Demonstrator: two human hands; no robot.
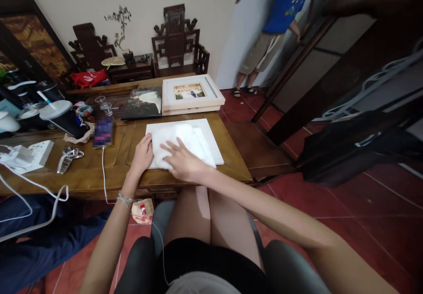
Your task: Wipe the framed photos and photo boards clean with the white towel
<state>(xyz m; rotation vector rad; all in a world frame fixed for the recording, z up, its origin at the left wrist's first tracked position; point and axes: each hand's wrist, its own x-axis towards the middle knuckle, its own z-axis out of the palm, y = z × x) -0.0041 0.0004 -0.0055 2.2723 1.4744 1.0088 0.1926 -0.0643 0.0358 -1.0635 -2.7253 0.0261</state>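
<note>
A white cloth or soft sheet (180, 137) lies on a white flat board (211, 137) at the near edge of the wooden table (119, 170). My right hand (183, 159) rests flat on the cloth with fingers spread, palm down. At the cloth's left edge my left hand (142, 153) lies with its fingers curled over the border, touching it. Behind the board stand a white framed photo (191, 92) and a dark photo print (142, 103).
On the table's left side are a phone (103, 132) on a white cable, a white power strip (36, 153), lidded cups (61, 115) and metal tongs (68, 158). Dark carved chairs (176, 40) line the wall. A person in a blue shirt (276, 29) stands by the door. A dark stair rail (346, 65) is on the right.
</note>
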